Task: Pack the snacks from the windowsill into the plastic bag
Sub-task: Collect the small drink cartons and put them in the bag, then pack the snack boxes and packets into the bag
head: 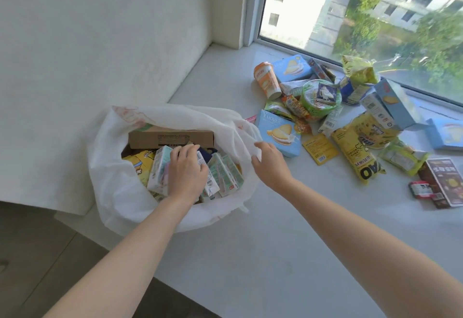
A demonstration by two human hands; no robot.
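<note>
Here my left hand (pixel 186 167) was down inside the plastic bag (pixel 117 192), fingers curled over the small cartons (pixel 159 169) beside a brown box (pixel 170 137). My right hand (pixel 269 159) pinched the bag's right rim, holding the mouth open. Most snacks (pixel 350 142) lay heaped on the windowsill (pixel 238 255) toward the window (pixel 350 16), a blue biscuit box (pixel 279 133) just beside the bag. I judged it best to seat the cartons upright and tight, leaving room, and to hold that rim high.
</note>
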